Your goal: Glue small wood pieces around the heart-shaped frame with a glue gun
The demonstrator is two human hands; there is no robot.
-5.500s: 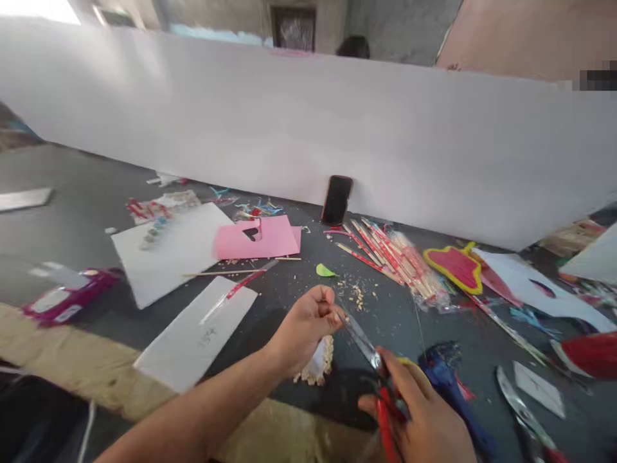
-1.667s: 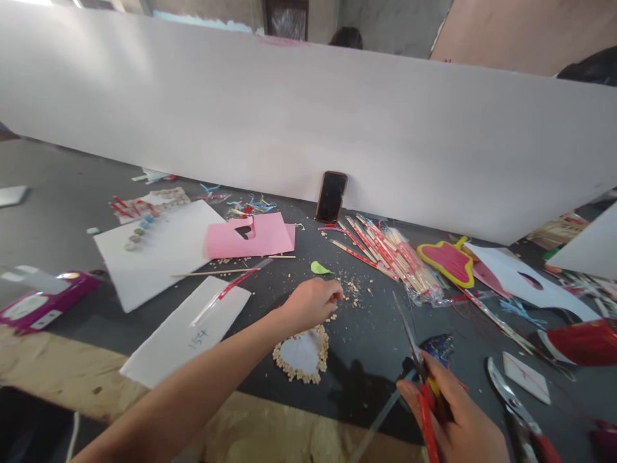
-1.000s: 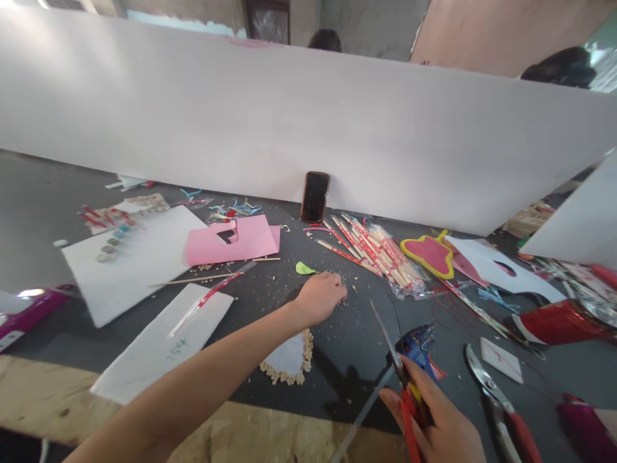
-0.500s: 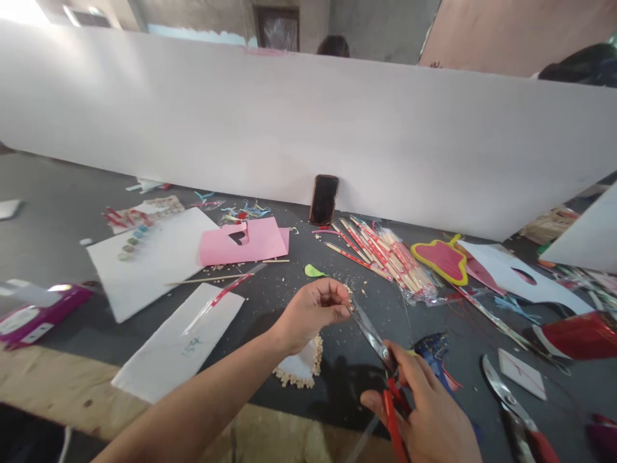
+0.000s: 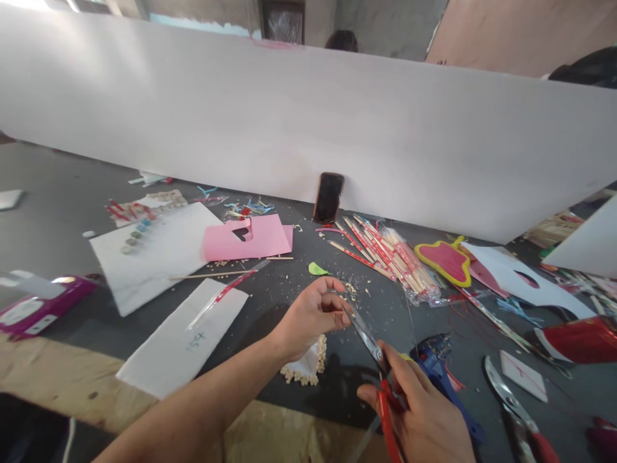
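Your left hand [image 5: 311, 315] over dark table [image 5: 72, 212], fingertips pinched together on tiny piece, too small to identify, held at scissor tips. Your right hand [image 5: 424, 418] clamped on red-handled scissors [image 5: 371, 350], blades nearly closed at pinch. Piece likely light, stiff, apt to flick off; pinch close to cut. Bead-edged heart cutout [image 5: 306, 363] on table below left wrist. Blue glue gun [image 5: 441, 373] beside right hand
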